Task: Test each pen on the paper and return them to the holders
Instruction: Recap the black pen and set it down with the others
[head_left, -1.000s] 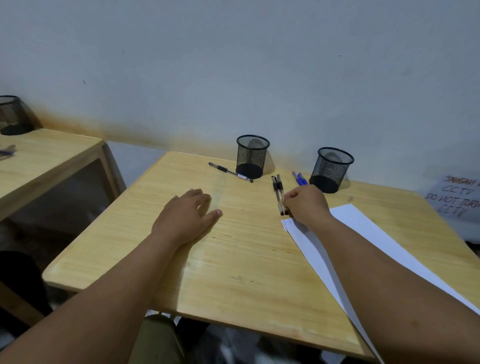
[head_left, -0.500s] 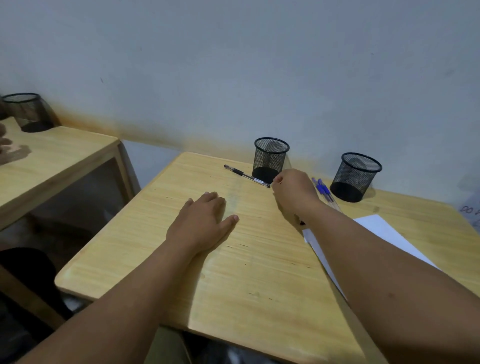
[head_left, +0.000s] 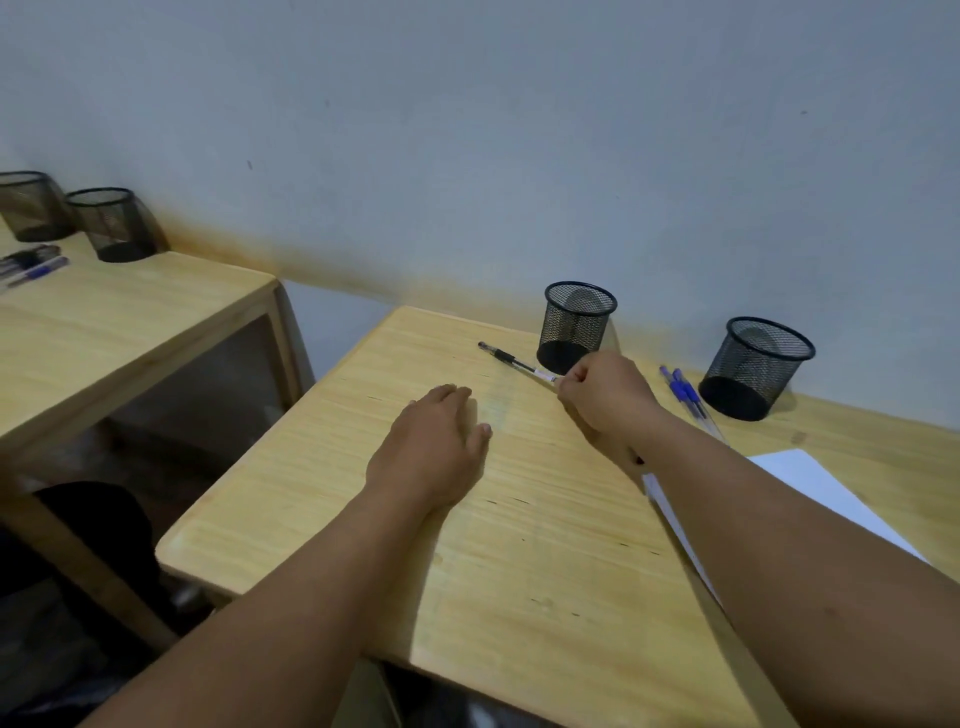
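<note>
right hand (head_left: 605, 397) pinches the end of a black pen (head_left: 514, 360) beside a mesh holder (head_left: 575, 326); left hand (head_left: 434, 447) lies flat and spread, holding nothing, on the desk (head_left: 519, 571).

Pale wood, black wire mesh, plastic and paper

The table (head_left: 519, 545) is light, smooth wood with fine grain streaks and a faint sheen. Both pen holders (head_left: 577, 327) (head_left: 756, 366) are black metal mesh, matt and see-through. The black pen (head_left: 517, 361) has a clear, glossy plastic barrel; the blue pens (head_left: 685, 392) look alike. The paper (head_left: 810, 483) is plain matt white. The wall (head_left: 519, 130) is flat, matt paint.
</note>
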